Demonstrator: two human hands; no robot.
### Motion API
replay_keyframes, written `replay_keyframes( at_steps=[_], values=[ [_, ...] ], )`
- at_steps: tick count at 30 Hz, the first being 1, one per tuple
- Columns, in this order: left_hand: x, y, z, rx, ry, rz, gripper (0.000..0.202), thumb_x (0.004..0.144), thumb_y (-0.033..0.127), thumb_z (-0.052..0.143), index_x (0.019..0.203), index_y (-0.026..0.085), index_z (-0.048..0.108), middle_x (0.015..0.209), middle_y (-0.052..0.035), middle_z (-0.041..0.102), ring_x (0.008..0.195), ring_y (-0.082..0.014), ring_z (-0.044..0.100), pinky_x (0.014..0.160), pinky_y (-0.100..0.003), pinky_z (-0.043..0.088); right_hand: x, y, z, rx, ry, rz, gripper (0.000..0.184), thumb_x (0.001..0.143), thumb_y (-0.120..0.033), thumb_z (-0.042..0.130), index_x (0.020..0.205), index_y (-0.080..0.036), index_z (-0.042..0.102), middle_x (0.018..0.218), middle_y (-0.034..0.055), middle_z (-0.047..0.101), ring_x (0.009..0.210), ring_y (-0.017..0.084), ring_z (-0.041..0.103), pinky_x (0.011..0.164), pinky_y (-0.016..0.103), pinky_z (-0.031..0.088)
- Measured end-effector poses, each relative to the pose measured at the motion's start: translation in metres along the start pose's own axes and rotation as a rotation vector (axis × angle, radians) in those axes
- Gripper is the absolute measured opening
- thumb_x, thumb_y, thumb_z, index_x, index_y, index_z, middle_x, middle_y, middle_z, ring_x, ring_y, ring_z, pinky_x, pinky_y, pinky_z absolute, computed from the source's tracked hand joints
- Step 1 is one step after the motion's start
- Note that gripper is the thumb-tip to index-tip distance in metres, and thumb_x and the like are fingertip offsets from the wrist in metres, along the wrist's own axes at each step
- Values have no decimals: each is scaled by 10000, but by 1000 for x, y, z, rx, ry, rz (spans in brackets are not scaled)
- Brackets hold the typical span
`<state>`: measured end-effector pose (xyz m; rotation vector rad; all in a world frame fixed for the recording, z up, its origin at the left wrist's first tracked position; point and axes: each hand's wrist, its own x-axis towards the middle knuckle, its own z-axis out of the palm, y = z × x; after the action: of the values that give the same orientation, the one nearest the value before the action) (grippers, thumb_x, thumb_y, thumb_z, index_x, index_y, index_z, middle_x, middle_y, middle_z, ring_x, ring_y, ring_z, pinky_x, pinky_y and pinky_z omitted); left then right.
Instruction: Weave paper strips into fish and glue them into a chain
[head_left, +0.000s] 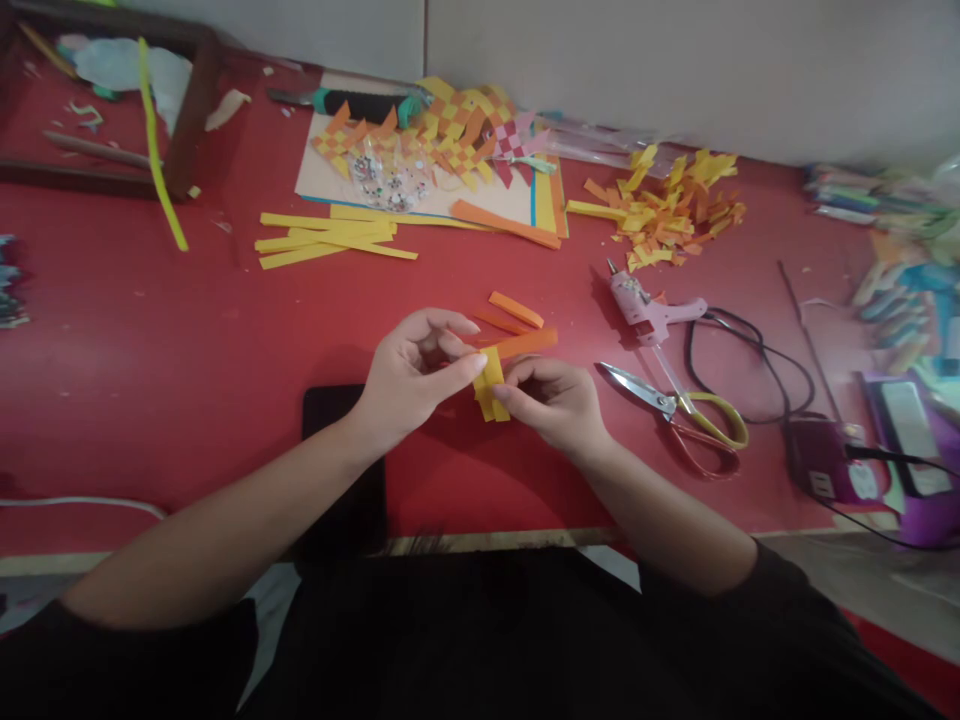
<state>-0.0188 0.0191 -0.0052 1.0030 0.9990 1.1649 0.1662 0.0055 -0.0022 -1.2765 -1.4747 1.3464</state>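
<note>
Over the middle of the red table [135, 340] both my hands meet on a small piece of folded paper strips. My left hand [416, 370] pinches the yellow strip [489, 385] with thumb and forefinger, its other fingers curled above. My right hand [555, 400] is closed on the same piece from the right, where an orange strip [529, 343] sticks out toward the upper right. Loose orange strips [516, 309] lie on the table just behind the hands.
Scissors [675, 405] and a pink glue gun [649, 310] with its cord lie right of my hands. Yellow strips [330, 240], woven paper pieces [450, 130] on a board and a scrap pile [667, 215] lie farther back. A dark phone [330, 415] rests under my left forearm.
</note>
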Motion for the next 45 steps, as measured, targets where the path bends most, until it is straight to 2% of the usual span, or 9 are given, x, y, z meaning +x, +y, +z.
replay_keyframes(
  at_steps=[7, 11, 16, 19, 23, 28, 34, 42, 45],
  values=[
    [6, -4, -7, -197, 71, -70, 252, 747, 220, 806, 955, 244, 665, 643, 88, 603, 588, -60, 567, 618, -172, 501, 2, -1, -5, -105, -82, -100, 158, 805, -274, 708, 685, -192, 646, 669, 0, 623, 545, 93, 504, 494, 251, 383],
    [8, -1, -7, -275, 130, -148, 284, 702, 221, 826, 925, 232, 650, 609, 104, 565, 562, -57, 570, 606, -173, 526, 0, -1, -10, -116, -143, -288, 179, 871, -249, 642, 697, -208, 627, 672, 11, 627, 559, 115, 541, 517, 277, 434],
    [5, -1, -6, -181, 15, -268, 310, 709, 247, 833, 974, 203, 677, 628, 89, 571, 567, -53, 555, 611, -181, 541, 2, -4, -15, -488, 276, -849, 124, 812, -141, 689, 796, -241, 617, 676, 3, 644, 656, 166, 599, 676, 358, 514],
    [0, -3, -6, -106, -83, -328, 300, 726, 264, 824, 991, 179, 711, 671, 65, 592, 635, -67, 599, 658, -201, 558, 6, -2, -16, -691, 290, -978, 219, 787, -132, 741, 954, -251, 661, 857, 28, 735, 841, 209, 670, 808, 398, 539],
    [-2, -3, -6, -38, -136, -306, 308, 726, 267, 821, 993, 162, 710, 696, 47, 617, 649, -75, 609, 688, -222, 556, 10, 3, -16, -679, 183, -844, 123, 864, -179, 696, 967, -246, 691, 985, 47, 765, 1032, 241, 665, 918, 433, 519],
    [-3, -2, -4, 95, -180, -210, 333, 722, 227, 818, 1003, 162, 650, 712, 44, 641, 635, -62, 595, 624, -173, 489, 12, 6, -16, -533, 127, -622, 113, 927, -230, 630, 845, -230, 709, 885, 35, 748, 906, 201, 664, 893, 420, 496],
    [-3, -3, -3, 125, -252, -219, 316, 737, 206, 797, 996, 164, 621, 696, 50, 646, 618, -49, 592, 628, -163, 479, 12, 6, -19, -368, -39, -513, 137, 877, -284, 696, 755, -229, 724, 832, 33, 717, 861, 179, 643, 851, 390, 509],
    [-4, 0, 0, 25, -234, -288, 348, 761, 280, 787, 1049, 175, 621, 784, 17, 688, 739, -112, 673, 740, -269, 577, 10, 9, -17, -247, 33, -389, 113, 830, -260, 718, 728, -215, 730, 835, 40, 693, 832, 170, 647, 805, 365, 531],
    [-6, 2, 2, 48, -222, -242, 351, 728, 226, 796, 1045, 176, 655, 841, 9, 684, 790, -109, 667, 763, -248, 559, 10, 9, -16, -195, 68, -371, 89, 813, -252, 730, 732, -217, 740, 818, 31, 687, 803, 159, 645, 777, 343, 535]
  ],
)
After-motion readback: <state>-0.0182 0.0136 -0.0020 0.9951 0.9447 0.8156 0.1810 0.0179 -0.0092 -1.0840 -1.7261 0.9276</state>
